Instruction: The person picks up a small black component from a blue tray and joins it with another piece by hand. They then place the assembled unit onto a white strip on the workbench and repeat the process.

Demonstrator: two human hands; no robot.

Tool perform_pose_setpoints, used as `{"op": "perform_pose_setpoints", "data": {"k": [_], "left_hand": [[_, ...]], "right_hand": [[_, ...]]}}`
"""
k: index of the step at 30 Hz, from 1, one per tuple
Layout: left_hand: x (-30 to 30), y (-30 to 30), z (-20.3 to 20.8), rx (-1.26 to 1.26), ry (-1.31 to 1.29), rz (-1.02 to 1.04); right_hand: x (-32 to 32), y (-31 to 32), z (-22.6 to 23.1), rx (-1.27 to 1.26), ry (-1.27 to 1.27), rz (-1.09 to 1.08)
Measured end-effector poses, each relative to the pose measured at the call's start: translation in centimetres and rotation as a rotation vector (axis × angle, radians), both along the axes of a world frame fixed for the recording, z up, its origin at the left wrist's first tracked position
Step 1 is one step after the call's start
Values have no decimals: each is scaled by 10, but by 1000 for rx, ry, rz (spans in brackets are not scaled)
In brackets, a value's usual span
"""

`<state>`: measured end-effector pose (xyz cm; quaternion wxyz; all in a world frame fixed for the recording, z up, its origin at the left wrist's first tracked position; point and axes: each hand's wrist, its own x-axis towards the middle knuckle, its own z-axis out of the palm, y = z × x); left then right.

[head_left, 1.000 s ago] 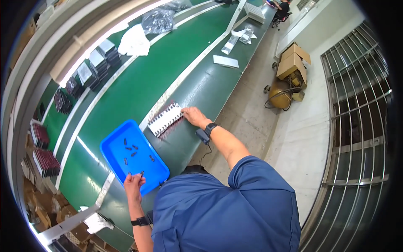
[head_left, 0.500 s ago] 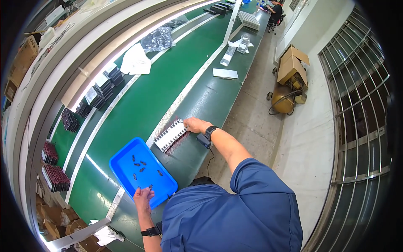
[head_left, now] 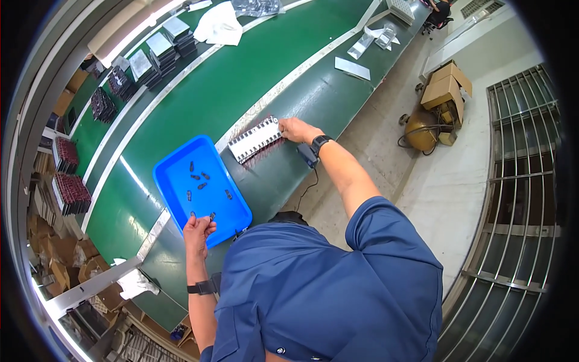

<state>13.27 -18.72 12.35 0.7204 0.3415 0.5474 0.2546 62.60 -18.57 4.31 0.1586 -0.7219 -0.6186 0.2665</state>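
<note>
My left hand point(head_left: 198, 232) is over the near end of a blue tray point(head_left: 241, 205). Its fingers are pinched together, with a small dark part point(head_left: 193, 214) at the tips. Several similar small black pieces lie scattered in the tray. Farther forward, a long white strip point(head_left: 256, 140) with dark notches along both edges lies on the green bench, thin reddish wires sticking out along its sides. My right hand point(head_left: 298, 129) touches the strip's right end with fingers closed. Whatever is between those fingertips is hidden. Each wrist wears a black band.
Stacks of dark flat panels point(head_left: 161, 51) and red-wired strips point(head_left: 71, 193) line the bench's left side. A white cloth point(head_left: 218, 24), a pale plate point(head_left: 353, 67) and clear plastic packs lie farther off. Right of the bench stand a compressor point(head_left: 421, 133), a carton point(head_left: 447, 87) and a barred window.
The whole view has shifted, so bench, tray and strip appear higher in the picture. Both hands keep about the same places at the tray and the strip.
</note>
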Motion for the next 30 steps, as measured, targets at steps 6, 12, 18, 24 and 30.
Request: {"op": "perform_pose_setpoints", "data": {"k": [6, 12, 18, 24, 30], "left_hand": [[-1, -2, 0, -9, -11, 31], [-7, -5, -5, -13, 5, 14], [-15, -5, -3, 25, 68, -5], [-14, -4, 6, 136, 147, -88], [-11, -9, 27, 167, 139, -112]], "right_hand": [[-7, -7, 18, -71, 11, -13], [-7, -16, 4, 88, 30, -38], [-13, -38, 13, -22, 179, -148], [-83, -62, 59, -232, 917, -349], [-222, -55, 89, -459, 1404, -153]]}}
